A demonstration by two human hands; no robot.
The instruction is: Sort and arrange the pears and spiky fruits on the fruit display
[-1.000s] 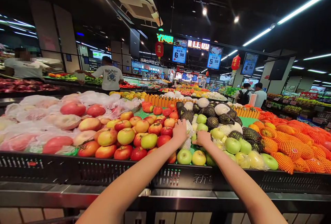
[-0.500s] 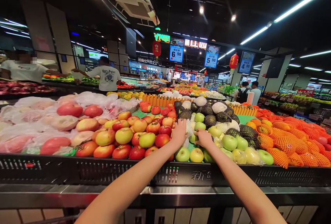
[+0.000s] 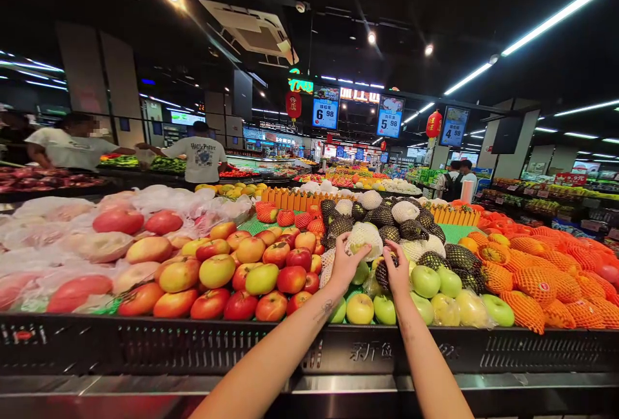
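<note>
My left hand (image 3: 346, 259) is closed round a pale fruit in a white foam net (image 3: 364, 240), held above the middle of the fruit display. Just to its right, my right hand (image 3: 397, 265) has its fingers curled on a dark-netted fruit (image 3: 383, 273), partly hidden by that hand. Green apples (image 3: 360, 309) lie below and between my wrists. More green apples (image 3: 425, 282) sit to the right of my right hand. Behind both hands is a pile of fruits in black nets (image 3: 382, 214), with white-netted ones among them.
Red-yellow apples (image 3: 242, 277) are heaped on the left, beside bagged red fruits (image 3: 118, 220). Orange-netted fruits (image 3: 534, 280) fill the right. A black slotted crate edge (image 3: 193, 348) runs along the front. Two people in white shirts (image 3: 203, 155) stand beyond the display at left.
My left hand has taken hold of the white-netted fruit and raised it. My right hand has come up from the green apples and now grips a dark-netted fruit. The view has shifted slightly.
</note>
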